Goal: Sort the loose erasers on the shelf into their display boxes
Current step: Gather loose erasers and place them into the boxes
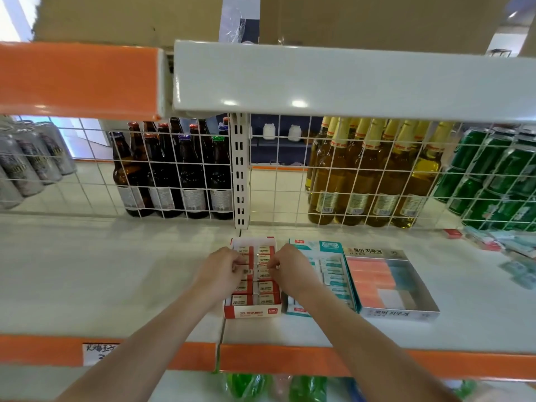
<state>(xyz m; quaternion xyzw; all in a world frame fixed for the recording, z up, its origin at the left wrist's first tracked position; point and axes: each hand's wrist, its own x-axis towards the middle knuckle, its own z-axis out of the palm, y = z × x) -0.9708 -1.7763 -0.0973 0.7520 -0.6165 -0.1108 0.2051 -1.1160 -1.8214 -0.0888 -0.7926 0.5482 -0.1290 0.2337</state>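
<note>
At frame centre, the left hand (223,268) and right hand (285,266), fingers curled, seemingly each pinch a white-and-red 2B eraser (246,271) inside the red display box (252,311) on the shelf (116,271). Teal box (330,248) lies just right.

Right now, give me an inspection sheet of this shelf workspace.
Surface: white shelf with orange front edge.
Job's things: red 2B box, nearly full; teal box; silver box of pink and blue erasers.
Clutter: loose erasers piled far right.
Grippers: left hand and right hand both pinch erasers over the red box.
Cables: nothing seen.
Surroundings: brown bottles, yellow bottles, green cans behind wire grid.
</note>
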